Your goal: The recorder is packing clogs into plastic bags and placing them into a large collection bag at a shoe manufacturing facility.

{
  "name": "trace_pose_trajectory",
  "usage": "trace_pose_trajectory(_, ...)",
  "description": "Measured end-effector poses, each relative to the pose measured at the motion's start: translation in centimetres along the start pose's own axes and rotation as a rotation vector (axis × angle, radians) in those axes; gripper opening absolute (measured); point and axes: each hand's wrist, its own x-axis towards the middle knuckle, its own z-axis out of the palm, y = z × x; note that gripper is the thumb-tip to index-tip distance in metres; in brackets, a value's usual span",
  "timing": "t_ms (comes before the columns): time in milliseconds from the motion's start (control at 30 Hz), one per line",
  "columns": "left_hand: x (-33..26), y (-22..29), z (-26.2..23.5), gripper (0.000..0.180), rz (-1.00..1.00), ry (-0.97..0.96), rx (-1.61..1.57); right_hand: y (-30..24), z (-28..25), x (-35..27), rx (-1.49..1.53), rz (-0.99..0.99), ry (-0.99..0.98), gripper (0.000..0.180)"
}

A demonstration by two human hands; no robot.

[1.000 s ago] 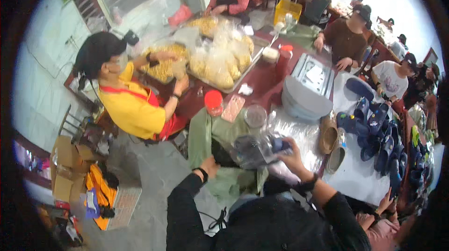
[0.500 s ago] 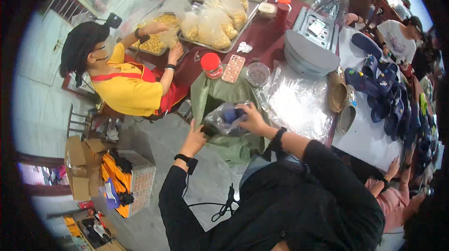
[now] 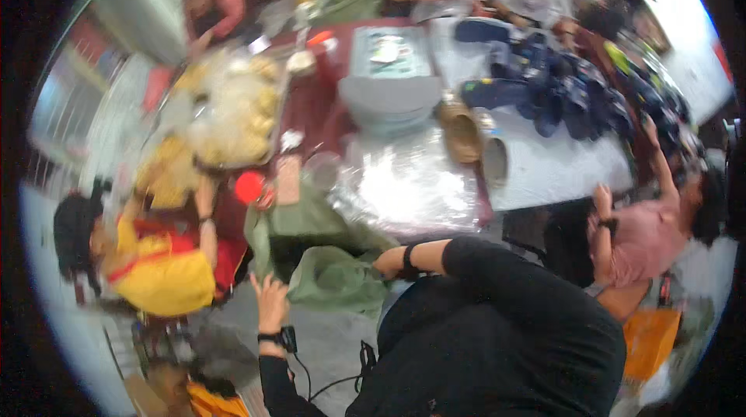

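Note:
A green cloth sack [image 3: 334, 281] lies with its opening toward me, partly on the table's front edge and partly hanging over it. My right hand [image 3: 390, 263] is closed at the sack's right edge, its fingers blurred and seeming to grip the cloth. Just off the sack's left side, my left hand [image 3: 270, 300] is raised with fingers spread and nothing in it. Behind the sack are a red-lidded jar [image 3: 250, 187], a patterned phone [image 3: 288, 180] and a round clear tub [image 3: 322, 170]. The sack's inside is dark and its contents are hidden.
Glossy plastic film [image 3: 408, 184] covers the table at right, before a grey machine [image 3: 391, 83]. Tan clogs [image 3: 462, 136] and dark blue clogs [image 3: 559, 90] lie beyond. Bags of yellow pieces [image 3: 237, 110] fill a tray at left. A person in yellow [image 3: 167, 277] works close by.
The clear bag with the dark blue item has left my hands and is out of sight. My hands have moved apart, the left opening. The whole view has turned rightward.

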Motion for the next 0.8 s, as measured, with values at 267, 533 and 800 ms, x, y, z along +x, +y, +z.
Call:
trace_pose_trajectory(267,11.9,5.9,-2.0,0.017,0.312,-0.037,-0.199,0.0,-4.9,-8.9,0.238,-0.063,0.249,0.044)
trace_pose_trajectory(533,24.2,25.2,-21.1,0.017,0.929,-0.016,-1.189,5.7,0.4,-20.9,0.585,0.319,0.662,0.052)
trace_pose_trajectory(800,26.0,34.4,-29.5,0.010,1.431,-0.106,-2.166,7.6,0.8,-28.7,0.601,0.430,0.687,0.047)
